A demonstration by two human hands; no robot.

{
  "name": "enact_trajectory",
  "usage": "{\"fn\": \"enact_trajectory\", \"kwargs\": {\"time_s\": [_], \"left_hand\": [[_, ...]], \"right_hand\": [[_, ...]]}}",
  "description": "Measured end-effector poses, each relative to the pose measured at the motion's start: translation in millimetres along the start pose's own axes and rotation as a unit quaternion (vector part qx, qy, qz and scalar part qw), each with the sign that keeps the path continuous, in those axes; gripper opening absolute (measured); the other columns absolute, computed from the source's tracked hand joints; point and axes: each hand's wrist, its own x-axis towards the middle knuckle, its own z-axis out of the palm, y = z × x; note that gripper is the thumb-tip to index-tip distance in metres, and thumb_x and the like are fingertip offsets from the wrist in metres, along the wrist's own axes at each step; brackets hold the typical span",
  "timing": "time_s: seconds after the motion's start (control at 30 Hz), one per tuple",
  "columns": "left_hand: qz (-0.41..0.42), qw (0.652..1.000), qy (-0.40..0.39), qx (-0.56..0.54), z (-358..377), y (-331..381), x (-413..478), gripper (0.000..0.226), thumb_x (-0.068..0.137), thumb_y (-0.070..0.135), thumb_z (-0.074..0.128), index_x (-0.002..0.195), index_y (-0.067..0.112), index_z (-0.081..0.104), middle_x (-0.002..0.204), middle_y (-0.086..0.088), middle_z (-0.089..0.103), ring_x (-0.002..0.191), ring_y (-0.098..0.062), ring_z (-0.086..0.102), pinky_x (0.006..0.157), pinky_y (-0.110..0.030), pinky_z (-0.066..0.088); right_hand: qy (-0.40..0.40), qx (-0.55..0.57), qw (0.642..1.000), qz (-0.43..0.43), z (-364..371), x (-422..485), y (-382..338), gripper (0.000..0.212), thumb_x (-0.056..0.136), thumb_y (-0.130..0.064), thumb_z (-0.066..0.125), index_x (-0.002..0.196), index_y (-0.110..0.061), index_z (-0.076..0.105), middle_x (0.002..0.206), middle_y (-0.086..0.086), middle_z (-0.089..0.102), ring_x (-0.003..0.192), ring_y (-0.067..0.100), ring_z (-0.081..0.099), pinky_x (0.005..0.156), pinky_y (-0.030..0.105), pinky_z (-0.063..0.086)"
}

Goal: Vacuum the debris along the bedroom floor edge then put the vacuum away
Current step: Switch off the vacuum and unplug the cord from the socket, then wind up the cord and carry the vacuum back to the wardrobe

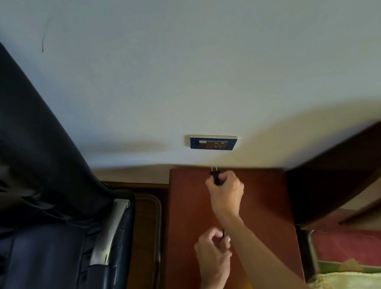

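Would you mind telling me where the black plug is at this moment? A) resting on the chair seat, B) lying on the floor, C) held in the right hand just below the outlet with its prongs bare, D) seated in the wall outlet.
C: the right hand grips the plug, prongs exposed, short of the wall outlet.

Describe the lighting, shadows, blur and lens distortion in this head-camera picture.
Head view: soft, dim daylight; broad shadows on the wall right of the socket; wide-angle bending curves the chair and wall base; the socket looks blurred; the right hand and plug are fairly sharp.
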Motion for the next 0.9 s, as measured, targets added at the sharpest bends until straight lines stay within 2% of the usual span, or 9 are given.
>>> {"fn": "enact_trajectory", "kwargs": {"time_s": [0.07,0.13,0.23,0.37,0.43,0.53,0.63,0.77,0.9], "left_hand": [[-0.040,0.999,-0.001,-0.019,-9,-19,-8,0.024,0.081,0.005,0.074,0.066,0.019,0.061,0.061,-0.002,0.070,0.046,-0.008,0.065,0.047,-0.019,0.051],[-0.044,0.999,0.009,-0.021,-20,-27,-13,0.023,0.080,0.009,0.076,0.067,0.022,0.063,0.061,-0.003,0.071,0.046,-0.011,0.066,0.050,-0.027,0.056],[-0.004,0.999,0.010,-0.033,-26,-24,-26,0.019,0.081,0.010,0.076,0.068,0.019,0.066,0.060,-0.001,0.070,0.049,-0.011,0.067,0.049,-0.019,0.052],[0.053,0.997,0.017,-0.051,-38,-19,-59,0.017,0.081,0.009,0.076,0.069,0.017,0.067,0.062,0.006,0.071,0.050,-0.010,0.067,0.052,-0.026,0.055],[0.081,0.995,0.026,-0.047,-49,-21,-75,0.020,0.081,0.014,0.077,0.068,0.024,0.065,0.063,0.009,0.071,0.052,-0.008,0.066,0.053,-0.024,0.054],[0.131,0.990,0.045,-0.033,-67,-26,-105,0.010,0.081,0.024,0.077,0.075,0.024,0.069,0.063,0.011,0.068,0.060,-0.007,0.066,0.059,-0.023,0.054],[0.171,0.982,0.069,-0.044,-86,-30,-141,0.009,0.079,0.022,0.078,0.080,0.022,0.069,0.070,0.012,0.068,0.070,-0.006,0.065,0.063,-0.011,0.050],[0.205,0.974,0.093,-0.041,-108,-37,-200,0.011,0.077,0.014,0.077,0.079,0.021,0.067,0.073,0.014,0.065,0.076,-0.007,0.063,0.067,-0.007,0.045],[0.176,0.978,0.091,-0.062,-115,-57,-268,0.011,0.077,0.017,0.075,0.077,0.023,0.065,0.071,0.014,0.064,0.076,-0.007,0.063,0.066,-0.010,0.048]], "right_hand": [[-0.009,0.009,1.000,0.003,-7,-14,16,0.012,0.082,-0.015,0.072,0.081,-0.007,0.063,0.070,0.001,0.064,0.060,0.014,0.055,0.055,0.019,0.036],[0.003,0.023,1.000,-0.008,-14,-24,18,0.012,0.082,-0.013,0.073,0.078,-0.009,0.062,0.067,-0.003,0.062,0.056,0.006,0.053,0.051,0.011,0.039],[0.026,0.053,0.997,-0.047,-23,-43,7,0.014,0.081,-0.014,0.074,0.077,-0.013,0.061,0.067,-0.006,0.063,0.058,0.006,0.056,0.054,0.010,0.041],[0.041,0.075,0.993,-0.081,-36,-73,-8,0.015,0.080,-0.014,0.075,0.079,-0.016,0.059,0.069,-0.007,0.065,0.064,0.009,0.061,0.058,0.012,0.043],[0.056,0.082,0.991,-0.089,-48,-91,-17,0.016,0.079,-0.014,0.075,0.081,-0.015,0.060,0.069,-0.009,0.064,0.063,0.006,0.061,0.059,0.008,0.042],[0.071,0.097,0.987,-0.103,-69,-125,-29,0.016,0.079,-0.016,0.075,0.084,-0.014,0.060,0.070,-0.010,0.064,0.066,0.005,0.060,0.060,0.007,0.041],[0.076,0.107,0.984,-0.118,-93,-166,-41,0.017,0.079,-0.016,0.075,0.084,-0.016,0.059,0.069,-0.011,0.063,0.066,0.004,0.059,0.060,0.010,0.043],[0.051,0.107,0.982,-0.145,-128,-228,-52,0.017,0.080,-0.015,0.075,0.084,-0.014,0.058,0.069,-0.009,0.061,0.063,0.003,0.057,0.060,0.013,0.044],[-0.016,0.089,0.980,-0.176,-154,-293,-50,0.018,0.080,-0.011,0.075,0.080,-0.014,0.057,0.066,-0.007,0.061,0.060,0.005,0.056,0.057,0.015,0.045]]}}
